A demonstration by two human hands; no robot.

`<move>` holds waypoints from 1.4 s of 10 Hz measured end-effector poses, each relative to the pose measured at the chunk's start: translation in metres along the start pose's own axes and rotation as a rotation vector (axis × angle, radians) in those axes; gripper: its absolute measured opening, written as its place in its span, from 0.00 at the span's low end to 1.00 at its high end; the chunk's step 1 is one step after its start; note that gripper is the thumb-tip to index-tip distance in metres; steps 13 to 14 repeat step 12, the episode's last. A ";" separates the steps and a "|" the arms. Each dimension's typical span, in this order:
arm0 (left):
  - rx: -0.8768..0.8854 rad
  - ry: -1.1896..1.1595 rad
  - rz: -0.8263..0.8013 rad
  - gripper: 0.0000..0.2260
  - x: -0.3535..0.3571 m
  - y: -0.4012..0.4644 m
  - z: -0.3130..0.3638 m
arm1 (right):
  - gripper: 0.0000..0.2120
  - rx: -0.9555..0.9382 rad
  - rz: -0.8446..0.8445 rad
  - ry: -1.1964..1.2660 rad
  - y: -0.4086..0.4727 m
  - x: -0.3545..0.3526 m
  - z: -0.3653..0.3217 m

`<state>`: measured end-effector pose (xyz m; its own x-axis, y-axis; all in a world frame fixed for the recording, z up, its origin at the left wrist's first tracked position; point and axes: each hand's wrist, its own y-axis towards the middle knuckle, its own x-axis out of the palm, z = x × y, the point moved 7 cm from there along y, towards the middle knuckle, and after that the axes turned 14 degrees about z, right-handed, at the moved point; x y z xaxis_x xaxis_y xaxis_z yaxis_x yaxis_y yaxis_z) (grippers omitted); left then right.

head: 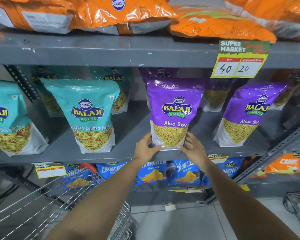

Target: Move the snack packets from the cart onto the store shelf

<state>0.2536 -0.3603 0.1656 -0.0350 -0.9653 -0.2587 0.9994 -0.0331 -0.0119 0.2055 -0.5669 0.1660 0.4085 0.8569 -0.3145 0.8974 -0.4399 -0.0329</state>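
A purple Aloo Sev packet (173,111) stands upright at the front of the grey middle shelf (132,153). My left hand (146,148) grips its lower left corner and my right hand (191,147) grips its lower right corner. Another purple Aloo Sev packet (244,115) stands to its right, and more purple packets sit behind. A teal Khatta Mitha Mix packet (92,115) stands to the left. The wire cart (62,205) is at the lower left, under my left arm; I see no packets in the part of it that shows.
Orange packets (121,13) lie on the top shelf. A price tag (239,59) hangs from its edge. Blue Crunchem packets (152,172) fill the lower shelf. A slanted metal upright (274,156) runs at the right. Another wire basket (298,203) sits at far right.
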 end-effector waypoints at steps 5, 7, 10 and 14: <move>0.142 0.045 0.786 0.21 -0.227 -0.072 -0.059 | 0.17 -0.186 -0.032 0.139 -0.072 0.140 -0.047; -0.053 0.014 0.497 0.46 -0.263 -0.019 -0.075 | 0.44 -0.159 -0.187 0.036 -0.058 0.232 -0.067; -0.064 0.074 0.307 0.41 -0.255 0.005 -0.077 | 0.28 -0.188 -0.166 -0.072 -0.048 0.252 -0.069; 0.111 -0.034 0.719 0.33 -0.285 -0.045 -0.033 | 0.31 -0.154 0.064 0.215 -0.088 0.195 -0.099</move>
